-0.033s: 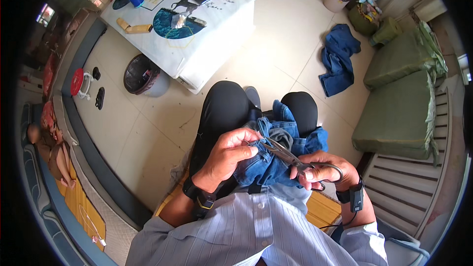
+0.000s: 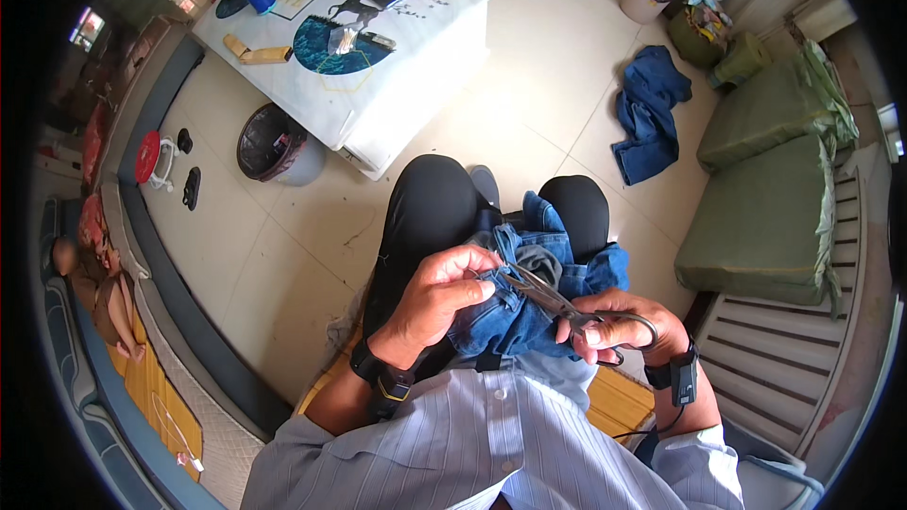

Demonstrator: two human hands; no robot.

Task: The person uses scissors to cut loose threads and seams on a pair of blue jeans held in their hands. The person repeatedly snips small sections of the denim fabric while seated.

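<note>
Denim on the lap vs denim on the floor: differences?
Place: the lap denim is bunched over the wearer's thighs; the floor denim lies on the tiles.
Handling: the lap denim is pinched by the left grip, with scissors at it; no hand touches the floor denim.
Look: the lap denim shows a grey patch among its folds; the floor denim looks blue throughout.
Shared: both are blue and rumpled.
</note>
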